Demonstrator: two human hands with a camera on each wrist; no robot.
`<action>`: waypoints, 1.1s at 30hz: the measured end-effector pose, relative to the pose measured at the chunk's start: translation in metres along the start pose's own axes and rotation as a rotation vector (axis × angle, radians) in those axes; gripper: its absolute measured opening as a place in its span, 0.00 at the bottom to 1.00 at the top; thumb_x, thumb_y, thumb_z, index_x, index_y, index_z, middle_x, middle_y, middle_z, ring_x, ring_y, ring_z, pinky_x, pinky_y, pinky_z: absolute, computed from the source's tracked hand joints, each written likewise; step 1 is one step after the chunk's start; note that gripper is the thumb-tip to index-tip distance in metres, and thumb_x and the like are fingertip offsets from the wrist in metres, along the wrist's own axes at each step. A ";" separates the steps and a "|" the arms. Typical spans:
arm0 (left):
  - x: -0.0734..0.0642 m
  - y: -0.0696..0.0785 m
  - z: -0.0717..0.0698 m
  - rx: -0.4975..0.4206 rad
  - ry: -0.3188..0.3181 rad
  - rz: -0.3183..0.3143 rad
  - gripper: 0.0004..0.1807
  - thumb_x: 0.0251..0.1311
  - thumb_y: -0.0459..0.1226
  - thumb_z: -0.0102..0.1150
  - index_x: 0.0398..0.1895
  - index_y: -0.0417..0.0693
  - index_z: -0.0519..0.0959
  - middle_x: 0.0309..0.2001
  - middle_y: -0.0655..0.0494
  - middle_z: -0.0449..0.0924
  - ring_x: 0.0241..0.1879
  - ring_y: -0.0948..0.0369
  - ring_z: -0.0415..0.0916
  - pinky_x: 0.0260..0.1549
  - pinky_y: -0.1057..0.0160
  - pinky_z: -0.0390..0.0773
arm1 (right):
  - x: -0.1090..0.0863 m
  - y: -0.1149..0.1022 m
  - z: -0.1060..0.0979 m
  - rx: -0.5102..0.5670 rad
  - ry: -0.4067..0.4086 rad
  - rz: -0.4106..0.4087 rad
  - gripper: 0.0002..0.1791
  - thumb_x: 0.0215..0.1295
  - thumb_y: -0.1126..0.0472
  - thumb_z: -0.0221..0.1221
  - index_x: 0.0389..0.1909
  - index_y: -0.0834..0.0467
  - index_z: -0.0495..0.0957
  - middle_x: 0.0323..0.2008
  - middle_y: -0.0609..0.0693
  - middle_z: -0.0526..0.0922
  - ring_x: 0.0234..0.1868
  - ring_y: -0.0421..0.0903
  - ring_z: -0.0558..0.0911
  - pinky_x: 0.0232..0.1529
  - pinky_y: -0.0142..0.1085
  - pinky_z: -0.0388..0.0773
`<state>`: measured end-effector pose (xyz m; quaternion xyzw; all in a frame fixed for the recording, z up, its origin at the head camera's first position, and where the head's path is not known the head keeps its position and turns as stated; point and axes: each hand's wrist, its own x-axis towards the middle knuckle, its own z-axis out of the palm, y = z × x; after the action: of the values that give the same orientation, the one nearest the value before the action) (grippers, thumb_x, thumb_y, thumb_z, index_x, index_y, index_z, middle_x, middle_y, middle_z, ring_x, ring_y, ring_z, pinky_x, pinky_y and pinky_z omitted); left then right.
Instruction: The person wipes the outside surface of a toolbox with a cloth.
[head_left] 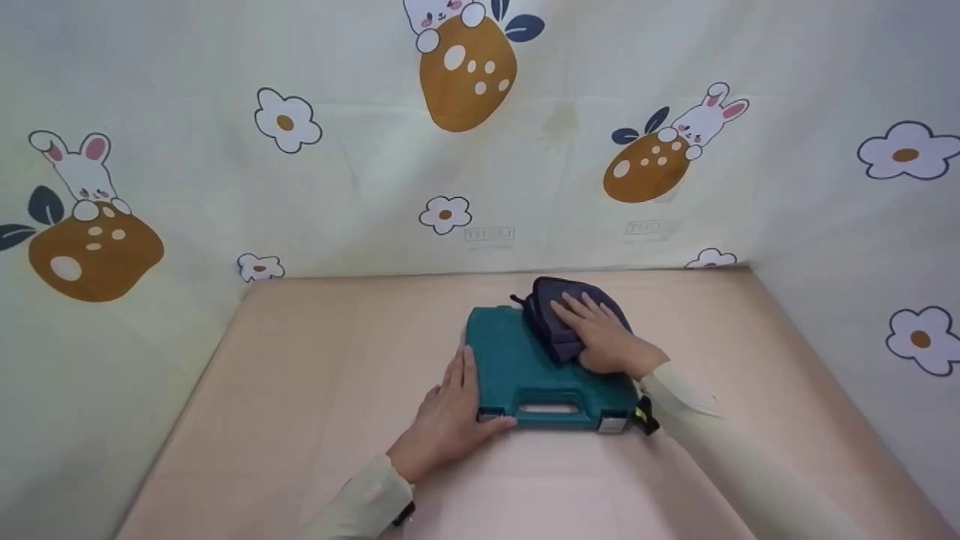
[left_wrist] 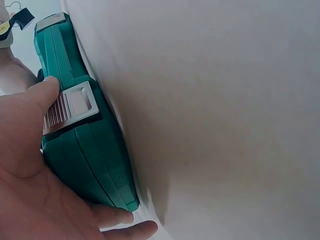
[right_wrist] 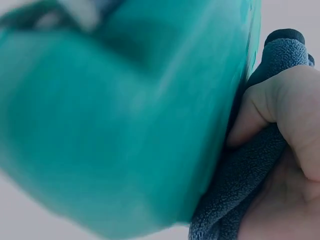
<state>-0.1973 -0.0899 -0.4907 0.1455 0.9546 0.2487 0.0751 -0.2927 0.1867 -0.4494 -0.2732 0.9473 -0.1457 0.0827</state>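
A teal plastic carrying case (head_left: 502, 352) lies flat, its handle toward me. My left hand (head_left: 450, 420) rests at its near left corner. The fingers lie straight along the left side, and the thumb touches the front beside a silver latch (left_wrist: 80, 102). On the case's far right part lies a folded dark blue fleecy cloth (head_left: 551, 319) with black edging. My right hand (head_left: 604, 337) holds this cloth against the lid, fingers spread over its top. In the right wrist view the thumb (right_wrist: 252, 115) tucks round the cloth's edge, next to the teal surface.
The case stands on a pale pinkish table cover (head_left: 337, 375). Behind it rises a white curtain (head_left: 360, 187) printed with rabbits and flowers, which also closes off the left and right sides. A dark strap with a yellow label (head_left: 645, 415) hangs by the right sleeve.
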 end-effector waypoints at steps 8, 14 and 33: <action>0.000 0.000 0.001 -0.008 0.000 0.001 0.68 0.58 0.69 0.59 0.81 0.37 0.34 0.80 0.37 0.34 0.77 0.45 0.44 0.66 0.38 0.59 | -0.016 0.013 0.001 0.037 0.036 -0.006 0.49 0.51 0.80 0.49 0.80 0.62 0.52 0.78 0.65 0.47 0.77 0.69 0.41 0.70 0.64 0.41; 0.000 0.000 0.000 -0.006 0.015 0.019 0.67 0.59 0.69 0.59 0.81 0.36 0.35 0.80 0.35 0.35 0.76 0.44 0.46 0.65 0.38 0.61 | -0.037 0.016 0.002 0.085 0.047 -0.032 0.49 0.50 0.81 0.48 0.80 0.64 0.51 0.79 0.66 0.45 0.76 0.70 0.39 0.70 0.66 0.40; -0.001 -0.001 0.001 -0.008 0.032 0.013 0.68 0.58 0.69 0.60 0.80 0.35 0.35 0.79 0.35 0.38 0.75 0.43 0.49 0.64 0.39 0.63 | -0.090 0.004 0.010 0.144 0.008 -0.053 0.52 0.51 0.85 0.49 0.80 0.63 0.47 0.80 0.64 0.38 0.76 0.70 0.34 0.68 0.65 0.46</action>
<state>-0.1961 -0.0904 -0.4916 0.1473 0.9537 0.2555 0.0589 -0.2172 0.2366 -0.4537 -0.2910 0.9270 -0.2168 0.0946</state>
